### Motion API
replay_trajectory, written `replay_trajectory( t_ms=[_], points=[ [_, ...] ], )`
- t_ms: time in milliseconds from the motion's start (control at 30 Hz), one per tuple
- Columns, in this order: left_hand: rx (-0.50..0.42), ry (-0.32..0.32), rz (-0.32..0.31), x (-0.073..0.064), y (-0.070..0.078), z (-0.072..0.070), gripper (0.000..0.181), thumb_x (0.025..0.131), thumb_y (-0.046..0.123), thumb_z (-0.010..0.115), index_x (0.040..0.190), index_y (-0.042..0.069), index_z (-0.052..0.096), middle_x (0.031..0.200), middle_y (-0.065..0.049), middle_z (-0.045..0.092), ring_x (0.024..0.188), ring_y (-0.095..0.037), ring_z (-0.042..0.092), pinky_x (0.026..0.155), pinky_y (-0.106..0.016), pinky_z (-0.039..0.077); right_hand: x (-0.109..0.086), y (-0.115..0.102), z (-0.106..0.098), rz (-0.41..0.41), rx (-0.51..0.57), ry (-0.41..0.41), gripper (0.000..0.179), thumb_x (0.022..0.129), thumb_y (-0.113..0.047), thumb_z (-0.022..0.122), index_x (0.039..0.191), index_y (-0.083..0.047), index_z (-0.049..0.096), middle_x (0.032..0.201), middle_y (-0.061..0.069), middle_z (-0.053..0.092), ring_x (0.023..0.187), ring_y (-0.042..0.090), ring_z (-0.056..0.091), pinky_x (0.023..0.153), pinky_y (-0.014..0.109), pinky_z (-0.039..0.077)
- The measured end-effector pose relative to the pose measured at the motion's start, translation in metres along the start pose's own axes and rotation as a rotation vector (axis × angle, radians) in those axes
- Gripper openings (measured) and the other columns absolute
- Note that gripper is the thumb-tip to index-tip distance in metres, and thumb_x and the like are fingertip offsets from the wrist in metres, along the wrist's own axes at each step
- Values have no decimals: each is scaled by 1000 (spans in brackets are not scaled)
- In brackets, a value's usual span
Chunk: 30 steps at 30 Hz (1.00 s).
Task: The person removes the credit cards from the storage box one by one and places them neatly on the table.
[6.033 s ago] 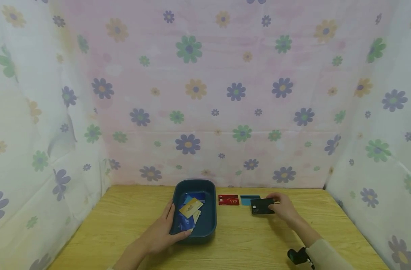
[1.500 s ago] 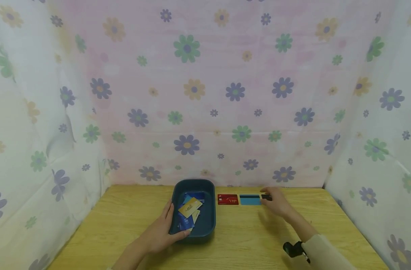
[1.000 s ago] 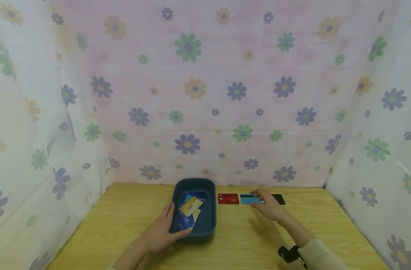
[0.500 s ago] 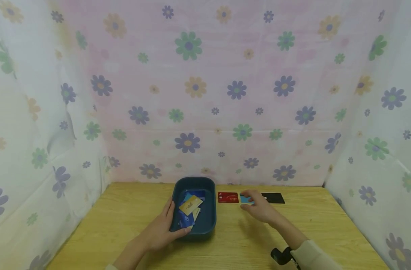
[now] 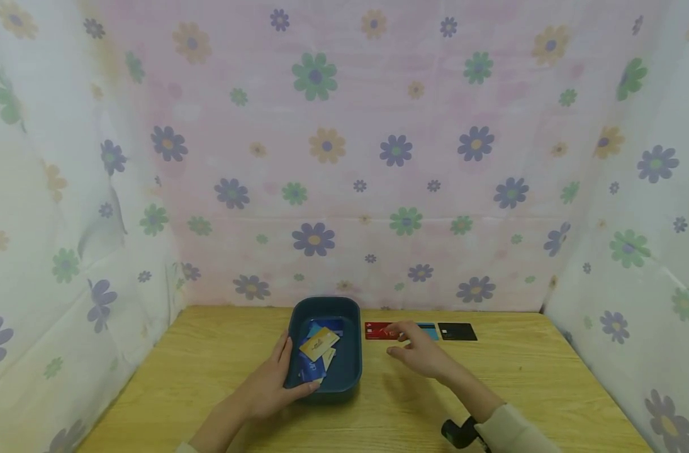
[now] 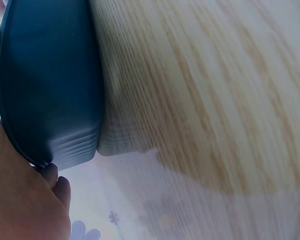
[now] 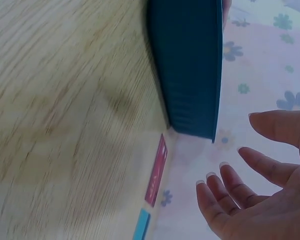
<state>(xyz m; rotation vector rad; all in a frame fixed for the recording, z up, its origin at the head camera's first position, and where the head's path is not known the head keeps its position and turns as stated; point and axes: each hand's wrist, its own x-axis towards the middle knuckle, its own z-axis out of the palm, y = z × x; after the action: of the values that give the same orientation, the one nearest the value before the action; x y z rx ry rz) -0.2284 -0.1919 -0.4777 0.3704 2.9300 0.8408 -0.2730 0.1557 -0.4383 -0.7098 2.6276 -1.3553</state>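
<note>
My left hand (image 5: pixel 267 385) grips the left side of a dark blue plastic bin (image 5: pixel 352 371), thumb over its near rim and fingers along the outer wall. In the left wrist view, fingertips (image 6: pixel 62 190) curl round the bin's edge. Inside the bin lie a gold card (image 5: pixel 319 344), a blue card (image 5: pixel 312 370) and other overlapping cards. My right hand (image 5: pixel 422 355) holds nothing, its fingers spread and loosely bent over the red VIP card (image 5: pixel 376 330). The hand partly covers that card and the light blue card (image 5: pixel 431 331) with a dark stripe. Furthest right in the row lies a black card (image 5: pixel 459 331).
The wooden table (image 5: pixel 208 365) carries the bin and the card row near its back edge. A flowered cloth (image 5: pixel 355 157) stands behind and on both sides. A black device (image 5: pixel 459 433) sits at the right wrist, low over the table.
My right hand has laid the black card at the right end of the row, let go, and moved left past the light blue card to the red one. The left hand stays on the bin.
</note>
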Motion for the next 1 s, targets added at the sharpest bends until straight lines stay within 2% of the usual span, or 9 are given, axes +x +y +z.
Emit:
replay_trajectory(
  t_ms=[100, 233, 633, 900, 1000],
  points=[
    [-1, -1, -3, 0, 1, -1, 123, 85, 79, 60, 163, -1, 8, 171, -15, -6, 148, -47, 30, 113, -61, 36, 3, -5, 4, 1, 7, -18, 37, 101, -17, 66, 136, -5, 60, 132, 14, 55, 123, 41, 51, 98, 53, 48],
    [-3, 1, 0, 0, 2, -2, 123, 86, 78, 61, 163, -2, 8, 171, -17, -5, 148, -48, 30, 113, -61, 36, 7, -10, 11, -10, 22, -34, 38, 101, -17, 66, 136, -4, 60, 135, 17, 54, 123, 41, 52, 98, 53, 49],
    [-7, 0, 2, 0, 0, 0, 123, 85, 78, 61, 163, -2, 9, 171, -17, -3, 148, -47, 31, 113, -62, 37, 16, -20, 34, -116, 22, -38, 37, 100, -11, 66, 134, 2, 59, 130, 22, 58, 116, 42, 56, 97, 59, 48],
    [-12, 3, -11, 1, -2, 1, 124, 84, 79, 62, 163, 0, 8, 172, -16, -3, 150, -46, 28, 114, -61, 34, 24, -31, 43, -128, -19, -47, 29, 99, -11, 66, 127, -2, 65, 122, 19, 64, 107, 31, 61, 86, 40, 54],
    [-7, 2, -11, 1, -3, 2, 124, 85, 79, 61, 163, 0, 7, 172, -16, -4, 150, -46, 28, 114, -61, 34, 28, -34, 47, -133, -22, -54, 27, 99, -9, 66, 126, -3, 65, 120, 18, 64, 106, 29, 63, 87, 41, 53]
  ],
)
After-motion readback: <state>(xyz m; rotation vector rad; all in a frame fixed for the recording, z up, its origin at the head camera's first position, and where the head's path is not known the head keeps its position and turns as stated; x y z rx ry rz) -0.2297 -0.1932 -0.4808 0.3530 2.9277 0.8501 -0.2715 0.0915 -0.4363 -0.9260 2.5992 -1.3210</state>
